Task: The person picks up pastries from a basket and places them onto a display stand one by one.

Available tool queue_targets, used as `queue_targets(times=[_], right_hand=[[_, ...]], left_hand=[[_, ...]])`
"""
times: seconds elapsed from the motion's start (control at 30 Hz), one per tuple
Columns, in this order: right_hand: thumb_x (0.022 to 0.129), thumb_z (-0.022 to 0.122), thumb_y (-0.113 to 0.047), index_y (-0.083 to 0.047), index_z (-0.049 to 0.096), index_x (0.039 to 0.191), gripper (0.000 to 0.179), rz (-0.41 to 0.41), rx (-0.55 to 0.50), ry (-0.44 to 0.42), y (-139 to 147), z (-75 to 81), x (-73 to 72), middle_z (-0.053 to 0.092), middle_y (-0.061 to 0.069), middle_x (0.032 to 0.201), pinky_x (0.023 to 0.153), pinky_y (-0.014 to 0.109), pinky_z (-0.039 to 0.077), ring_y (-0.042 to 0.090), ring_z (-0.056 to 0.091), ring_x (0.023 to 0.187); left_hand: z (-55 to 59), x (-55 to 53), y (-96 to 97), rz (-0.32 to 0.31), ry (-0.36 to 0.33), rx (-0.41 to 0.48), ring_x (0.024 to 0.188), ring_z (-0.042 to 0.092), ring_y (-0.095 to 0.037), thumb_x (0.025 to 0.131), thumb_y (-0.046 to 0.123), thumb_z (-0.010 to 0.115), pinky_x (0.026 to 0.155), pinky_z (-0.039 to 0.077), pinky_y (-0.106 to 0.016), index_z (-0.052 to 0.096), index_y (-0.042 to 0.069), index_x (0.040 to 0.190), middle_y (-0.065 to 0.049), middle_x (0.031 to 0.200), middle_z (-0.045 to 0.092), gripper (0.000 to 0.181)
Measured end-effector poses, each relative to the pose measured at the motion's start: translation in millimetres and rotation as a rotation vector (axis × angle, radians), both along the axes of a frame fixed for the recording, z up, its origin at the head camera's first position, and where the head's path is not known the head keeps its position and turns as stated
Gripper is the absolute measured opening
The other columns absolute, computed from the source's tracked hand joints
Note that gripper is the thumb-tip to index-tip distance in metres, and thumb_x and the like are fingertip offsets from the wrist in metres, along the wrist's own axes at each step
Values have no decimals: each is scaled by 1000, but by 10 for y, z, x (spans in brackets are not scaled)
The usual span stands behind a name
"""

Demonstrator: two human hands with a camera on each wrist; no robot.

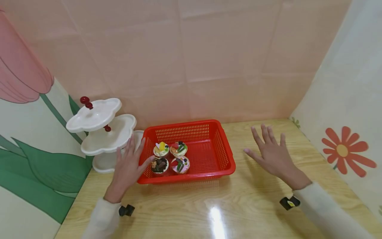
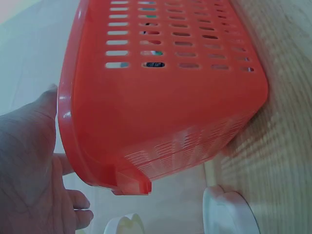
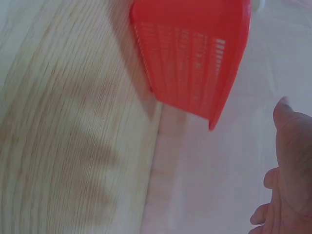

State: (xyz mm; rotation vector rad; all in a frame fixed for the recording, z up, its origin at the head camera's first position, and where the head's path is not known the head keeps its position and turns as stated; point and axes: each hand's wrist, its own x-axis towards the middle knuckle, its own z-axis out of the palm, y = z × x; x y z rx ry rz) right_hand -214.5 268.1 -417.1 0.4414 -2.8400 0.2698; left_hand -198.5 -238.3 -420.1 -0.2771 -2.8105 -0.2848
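Several toy cupcakes [image 1: 170, 157] with fruit and chocolate toppings sit grouped in the left half of a red plastic basket [image 1: 206, 176]. My left hand [image 1: 127, 169] is held with fingers spread over the basket's left rim, thumb reaching toward the cupcakes; it holds nothing. In the left wrist view the hand [image 2: 34, 170] is beside the rim of the basket [image 2: 112, 107]. My right hand [image 1: 273, 157] hovers to the right of the basket with spread fingers and nothing in it. The right wrist view shows that hand [image 3: 295, 170] apart from the basket [image 3: 190, 58].
At the left stands a white three-tier cake stand [image 1: 107, 134] with scalloped plates and red knobs, close behind my left hand. The wooden table [image 1: 179, 209] meets a pink back wall [image 1: 209, 59]. A flower-printed panel [image 1: 340, 99] borders the right side.
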Motion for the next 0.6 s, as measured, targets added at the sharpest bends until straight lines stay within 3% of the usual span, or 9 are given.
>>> queue_targets(times=[0.2,0.43,0.6], right_hand=[[103,46,-58,-16,2,164,86,54,-61,-16,-156,-3,92,-1,23,167,112,75,-8,43,-3,153],[104,49,-52,-18,1,164,84,129,-134,-5,-333,-28,209,0,18,168,117,68,-8,42,3,154],[103,53,-50,-13,10,164,84,175,-171,-21,-459,-39,304,6,17,169,119,66,-2,41,10,154]], left_hand=[[44,-84,-16,-22,-14,20,153,15,-41,97,56,59,117,7,-70,33,15,159,-22,166,15,79],[150,-208,-54,-150,51,87,145,33,-46,97,46,66,110,37,-63,46,12,153,-27,160,32,68],[211,-321,-86,-219,-39,107,146,31,-45,97,40,68,110,37,-62,43,12,155,-22,161,31,69]])
